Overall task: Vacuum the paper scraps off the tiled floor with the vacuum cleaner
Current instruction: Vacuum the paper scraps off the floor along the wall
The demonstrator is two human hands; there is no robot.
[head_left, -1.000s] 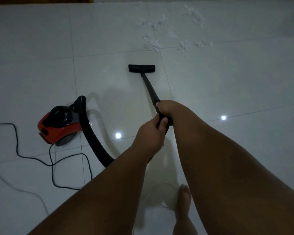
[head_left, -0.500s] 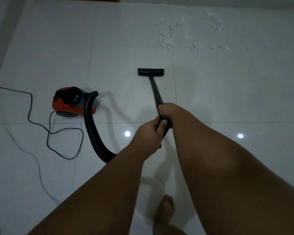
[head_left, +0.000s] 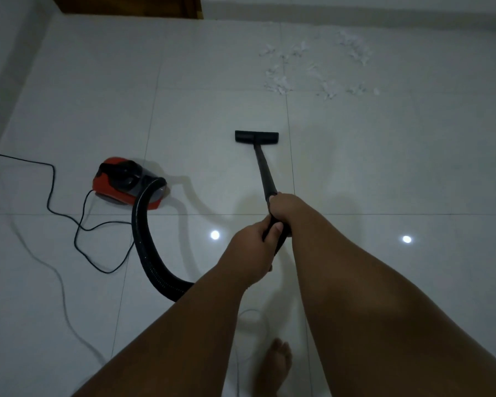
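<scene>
Head view: both hands (head_left: 269,227) clasp the wand (head_left: 265,173).

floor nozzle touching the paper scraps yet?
Apart. The head view shows the floor nozzle on bare tile, with a clear stretch of floor between it and the nearest paper scraps farther ahead and slightly right.

Dim wide-angle view (two glare spots (head_left: 214,234))
</scene>
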